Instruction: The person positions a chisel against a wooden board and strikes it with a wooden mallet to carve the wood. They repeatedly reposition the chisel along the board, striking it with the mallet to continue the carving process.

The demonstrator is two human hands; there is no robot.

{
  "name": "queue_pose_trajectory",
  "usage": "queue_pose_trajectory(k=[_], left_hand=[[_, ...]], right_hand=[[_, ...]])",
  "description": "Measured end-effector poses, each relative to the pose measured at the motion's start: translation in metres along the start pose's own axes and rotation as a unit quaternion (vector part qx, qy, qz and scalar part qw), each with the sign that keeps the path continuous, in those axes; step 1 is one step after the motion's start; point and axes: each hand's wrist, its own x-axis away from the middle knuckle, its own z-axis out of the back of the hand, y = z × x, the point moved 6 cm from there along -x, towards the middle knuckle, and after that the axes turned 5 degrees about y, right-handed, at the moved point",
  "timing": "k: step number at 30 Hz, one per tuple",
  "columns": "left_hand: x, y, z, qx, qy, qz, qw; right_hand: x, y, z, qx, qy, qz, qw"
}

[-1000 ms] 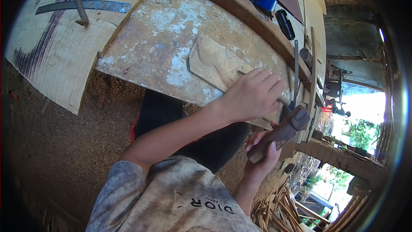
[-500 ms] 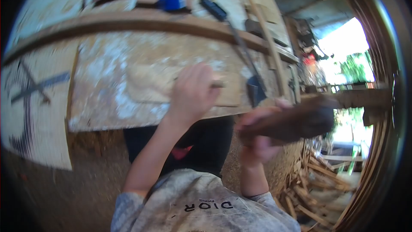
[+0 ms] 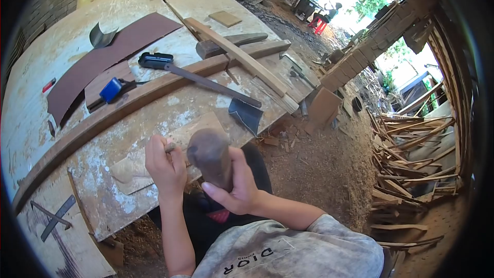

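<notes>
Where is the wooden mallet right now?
Head view, centre: the wooden mallet is gripped in the right hand, just right of the left hand, which holds a chisel.

Dark brown mallet (image 3: 210, 155), blue tool (image 3: 110, 91), white-blotched workbench (image 3: 98, 170).

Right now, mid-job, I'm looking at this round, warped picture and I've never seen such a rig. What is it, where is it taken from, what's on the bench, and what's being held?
There is no machine here: a person works with two bare hands. The single picture comes from a camera worn on the head, looking forward and down, hence the rounded edges. The left hand has its grip closed on a chisel, over a flat carved board lying on the paint-stained workbench. The right hand grips a wooden mallet close beside it. Further back lie a long-handled blade tool, a blue object and a brown sheet.
</notes>
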Motion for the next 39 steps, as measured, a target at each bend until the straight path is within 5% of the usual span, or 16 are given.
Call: queue_pose_trajectory(k=[3,9,12,15,19,25,39], left_hand=[[0.001,-0.003,-0.003,0.000,0.018,-0.024,1.000],[0.002,-0.005,-0.005,0.012,0.020,-0.025,0.999],[0.000,-0.001,-0.005,0.010,0.021,-0.017,1.000],[0.002,-0.006,-0.005,0.016,0.017,0.003,1.000],[0.000,-0.002,-0.005,0.010,0.014,-0.010,1.000],[0.002,-0.007,-0.006,0.020,0.025,0.024,0.999],[0.003,-0.011,-0.008,-0.003,0.006,0.010,1.000]], right_hand=[[0.004,0.010,-0.008,0.000,-0.068,-0.081,0.994],[-0.001,0.001,0.002,-0.020,-0.050,-0.036,0.998],[-0.007,-0.014,0.012,0.002,0.040,0.087,0.995],[-0.004,-0.001,0.007,0.012,0.053,0.113,0.992],[-0.001,0.013,-0.008,0.071,-0.120,-0.019,0.990],[-0.008,-0.003,0.004,0.039,-0.069,0.052,0.996],[-0.004,0.013,-0.002,0.064,-0.130,-0.022,0.989]])
